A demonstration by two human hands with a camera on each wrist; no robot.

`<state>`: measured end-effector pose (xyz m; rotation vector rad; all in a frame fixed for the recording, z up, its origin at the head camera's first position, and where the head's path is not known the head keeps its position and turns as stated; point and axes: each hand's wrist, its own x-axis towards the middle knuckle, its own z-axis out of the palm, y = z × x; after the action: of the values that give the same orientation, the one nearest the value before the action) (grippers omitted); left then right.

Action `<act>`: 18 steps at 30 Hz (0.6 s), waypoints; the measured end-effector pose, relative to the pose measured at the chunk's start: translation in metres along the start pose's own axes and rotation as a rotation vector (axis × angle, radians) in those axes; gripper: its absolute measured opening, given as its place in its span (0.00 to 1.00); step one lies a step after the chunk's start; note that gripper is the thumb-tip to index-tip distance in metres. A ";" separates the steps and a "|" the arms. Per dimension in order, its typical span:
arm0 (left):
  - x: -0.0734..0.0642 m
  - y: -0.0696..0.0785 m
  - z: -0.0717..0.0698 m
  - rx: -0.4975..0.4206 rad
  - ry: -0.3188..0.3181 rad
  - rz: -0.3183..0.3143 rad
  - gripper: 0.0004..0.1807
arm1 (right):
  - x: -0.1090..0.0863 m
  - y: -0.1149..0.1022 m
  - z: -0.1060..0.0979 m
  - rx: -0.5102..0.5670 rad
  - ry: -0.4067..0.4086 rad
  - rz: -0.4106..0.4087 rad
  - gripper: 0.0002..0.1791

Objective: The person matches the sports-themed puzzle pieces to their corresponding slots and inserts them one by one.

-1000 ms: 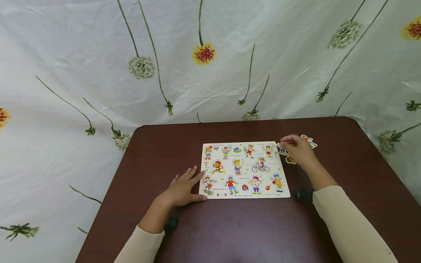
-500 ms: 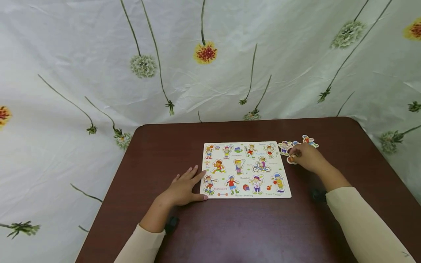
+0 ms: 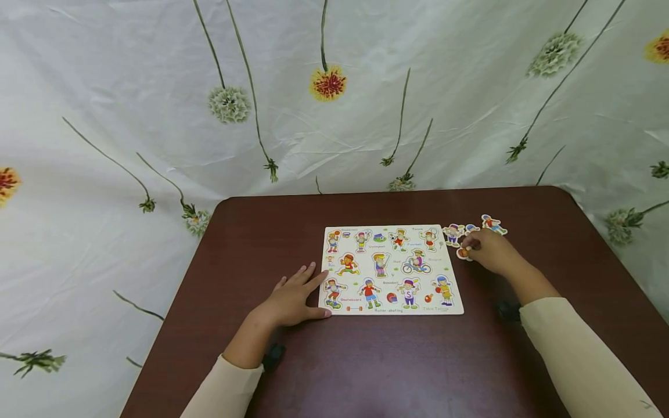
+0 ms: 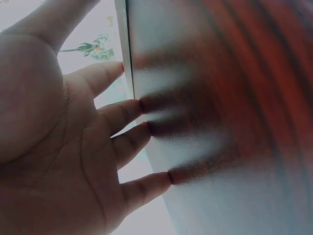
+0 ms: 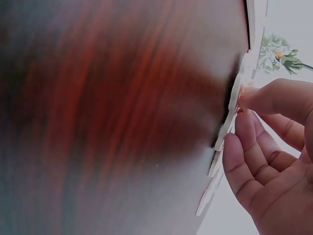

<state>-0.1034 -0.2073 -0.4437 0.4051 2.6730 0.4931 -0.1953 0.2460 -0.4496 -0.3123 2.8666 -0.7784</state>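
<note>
A white puzzle board [image 3: 366, 238] printed with colourful sports figures lies flat on the table. My left hand [image 3: 292, 298] rests with spread fingers at its left edge, thumb and index finger touching the board. The left wrist view shows the palm [image 4: 54, 132] and straight fingers down on the table. Right of the board, my right hand [image 3: 490, 251] pinches a small cut-out figure puzzle piece [image 3: 463, 254] between thumb and fingertips. In the right wrist view the hand [image 5: 279, 156] bends round the edge of this piece [image 5: 236, 93], which is seen nearly edge-on.
Several other figure pieces lie by the right hand, among them a purple-clad one [image 3: 453, 234] beside the board's edge and a blue-and-red one [image 3: 493, 224] farther back. The dark brown table [image 3: 387, 366] ends at a flowered white cloth [image 3: 355, 139] behind it.
My right hand has moved right and slightly down, from the purple-clad piece by the board's corner to the piece with orange on it. The left hand has stayed in place.
</note>
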 end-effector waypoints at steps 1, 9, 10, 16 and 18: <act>0.000 0.000 0.000 0.000 -0.002 -0.001 0.50 | 0.000 0.000 0.000 0.000 0.002 0.006 0.05; 0.002 -0.002 0.001 0.005 -0.007 0.003 0.50 | -0.005 -0.013 -0.004 0.017 0.035 -0.018 0.07; 0.002 -0.002 0.001 0.006 -0.008 0.001 0.50 | -0.006 -0.015 -0.004 0.024 0.035 -0.024 0.07; 0.004 -0.001 0.001 0.011 -0.007 -0.006 0.50 | -0.007 -0.032 0.003 0.067 0.029 -0.030 0.06; 0.004 -0.001 0.002 0.014 -0.005 -0.006 0.50 | -0.006 -0.038 0.006 0.071 0.027 -0.022 0.05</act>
<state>-0.1063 -0.2069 -0.4468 0.4025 2.6733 0.4710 -0.1818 0.2125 -0.4348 -0.3280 2.8565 -0.8929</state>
